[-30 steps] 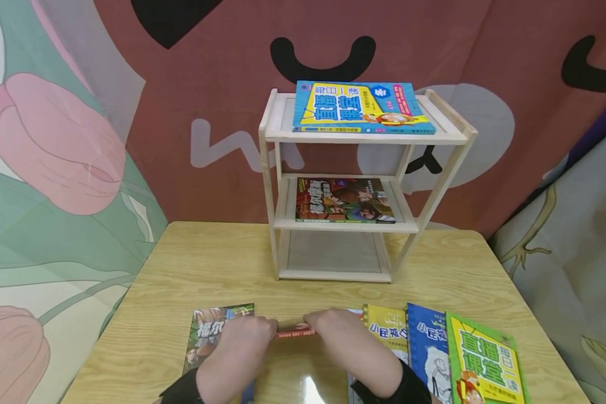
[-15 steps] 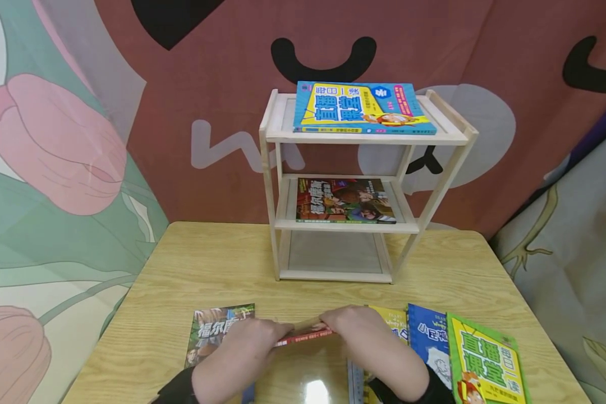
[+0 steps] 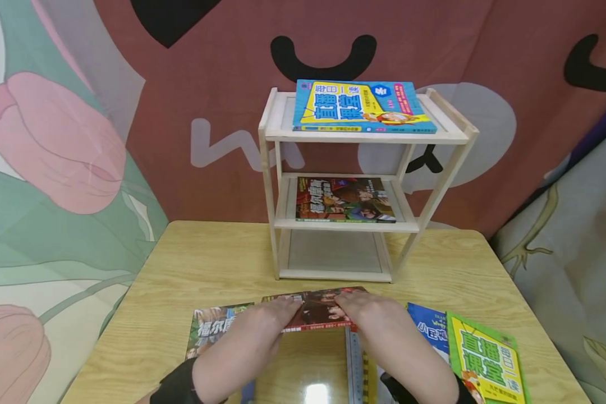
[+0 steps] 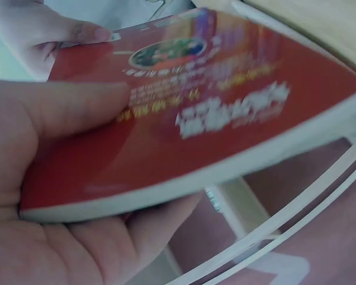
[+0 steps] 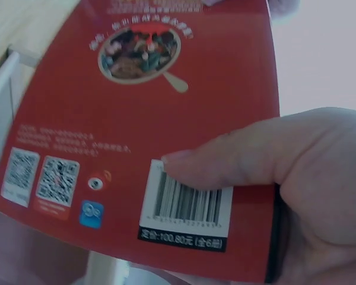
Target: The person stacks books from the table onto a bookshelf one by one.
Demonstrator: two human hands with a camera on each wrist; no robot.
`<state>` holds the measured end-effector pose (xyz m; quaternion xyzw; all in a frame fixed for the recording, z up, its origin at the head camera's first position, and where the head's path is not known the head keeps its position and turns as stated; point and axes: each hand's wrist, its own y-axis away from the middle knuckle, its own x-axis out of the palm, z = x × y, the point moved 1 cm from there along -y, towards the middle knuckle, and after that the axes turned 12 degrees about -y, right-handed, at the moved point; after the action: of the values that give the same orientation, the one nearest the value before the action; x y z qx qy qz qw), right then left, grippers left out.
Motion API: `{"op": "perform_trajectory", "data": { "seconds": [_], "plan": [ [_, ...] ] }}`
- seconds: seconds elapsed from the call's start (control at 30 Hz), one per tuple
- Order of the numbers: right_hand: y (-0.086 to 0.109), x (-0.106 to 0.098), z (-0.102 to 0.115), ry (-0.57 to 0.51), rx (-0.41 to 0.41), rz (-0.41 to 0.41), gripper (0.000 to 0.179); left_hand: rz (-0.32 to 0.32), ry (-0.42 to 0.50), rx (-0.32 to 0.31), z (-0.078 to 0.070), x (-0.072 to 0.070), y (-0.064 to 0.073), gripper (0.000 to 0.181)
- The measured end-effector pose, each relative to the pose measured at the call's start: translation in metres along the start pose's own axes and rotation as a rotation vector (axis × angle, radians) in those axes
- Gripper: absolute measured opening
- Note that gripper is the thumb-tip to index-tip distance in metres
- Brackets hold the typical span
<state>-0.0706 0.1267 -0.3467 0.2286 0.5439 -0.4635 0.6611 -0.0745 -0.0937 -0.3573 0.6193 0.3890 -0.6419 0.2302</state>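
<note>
Both hands grip one red paperback book [image 3: 317, 310] above the table, in front of the shelf. My left hand [image 3: 262, 334] holds its left end and my right hand [image 3: 379, 325] its right end. In the left wrist view, the left thumb lies on the red back cover [image 4: 225, 119], with fingers on the opposite side. The right wrist view has the right thumb [image 5: 225, 160] pressed by the barcode [image 5: 187, 202]. A dark picture shows on the cover facing the head camera. A three-tier wooden shelf [image 3: 345, 227] stands behind.
A blue-and-yellow book [image 3: 363, 106] lies on the top tier, a dark comic-style book [image 3: 343, 199] on the middle one. On the table, another comic-style book [image 3: 209, 325] lies left; a blue book [image 3: 429, 328] and a green book [image 3: 487, 359] lie right. A patterned curtain [image 3: 217, 112] hangs behind.
The red book has moved forward toward the shelf and tilted, so more of its cover shows in the head view. Both hands moved with it, the right one also shifting rightward.
</note>
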Motion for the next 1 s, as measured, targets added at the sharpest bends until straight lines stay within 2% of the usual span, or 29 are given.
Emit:
{"op": "perform_trajectory", "data": {
  "seconds": [0.17,0.27,0.4,0.5,0.77,1.0],
  "plan": [
    [0.004,-0.007,-0.001,0.094,-0.072,-0.132,0.047,-0.094,-0.094,0.05,-0.003,-0.009,-0.006,0.04],
    [0.006,-0.011,-0.003,0.107,-0.073,-0.182,0.049,-0.158,-0.163,0.072,-0.005,-0.014,-0.01,0.046],
    [0.007,-0.018,-0.004,0.062,-0.044,-0.257,0.056,-0.311,-0.25,0.097,-0.006,-0.019,-0.015,0.048],
    [0.007,-0.022,-0.003,0.016,-0.04,-0.349,0.058,-0.42,-0.3,0.112,-0.007,-0.023,-0.019,0.045],
    [0.008,-0.029,-0.002,-0.038,-0.128,-0.63,0.056,-0.594,-0.309,0.155,-0.01,-0.034,-0.029,0.045],
    [0.006,-0.035,-0.002,-0.05,-0.206,-0.83,0.058,-0.787,-0.285,0.228,-0.012,-0.04,-0.039,0.037]
  ]
}}
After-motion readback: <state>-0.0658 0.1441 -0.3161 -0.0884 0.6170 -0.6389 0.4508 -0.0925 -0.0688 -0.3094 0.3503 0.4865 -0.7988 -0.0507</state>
